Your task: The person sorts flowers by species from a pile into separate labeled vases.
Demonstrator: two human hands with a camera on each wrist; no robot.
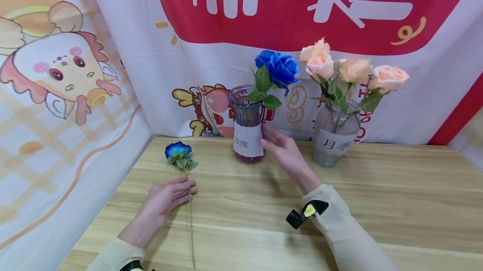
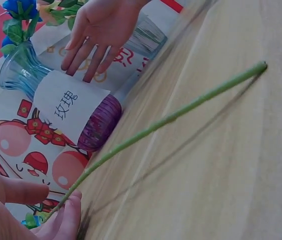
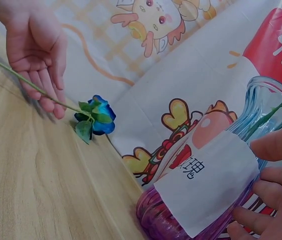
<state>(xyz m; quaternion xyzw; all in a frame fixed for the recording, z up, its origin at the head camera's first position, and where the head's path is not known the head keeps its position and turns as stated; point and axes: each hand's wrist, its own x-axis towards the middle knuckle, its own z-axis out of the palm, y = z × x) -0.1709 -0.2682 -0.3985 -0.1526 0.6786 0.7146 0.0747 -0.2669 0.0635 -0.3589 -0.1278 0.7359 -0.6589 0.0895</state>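
A blue rose (image 1: 177, 151) lies on the wooden table (image 1: 377, 204), its long green stem (image 2: 171, 119) running toward me. My left hand (image 1: 177, 191) pinches the stem just below the leaves, and the stem looks slightly raised at the hand. The rose head (image 3: 98, 117) stays near the tabletop. My right hand (image 1: 273, 139) rests straight fingers against the right side of a glass vase (image 1: 247, 136) with a purple base and a white paper label. That vase holds another blue rose (image 1: 279, 67).
A second glass vase (image 1: 333, 141) with a label holds several peach roses (image 1: 354, 69) to the right of my right hand. Printed cartoon cloth (image 1: 68, 95) hangs behind the table and along its left side.
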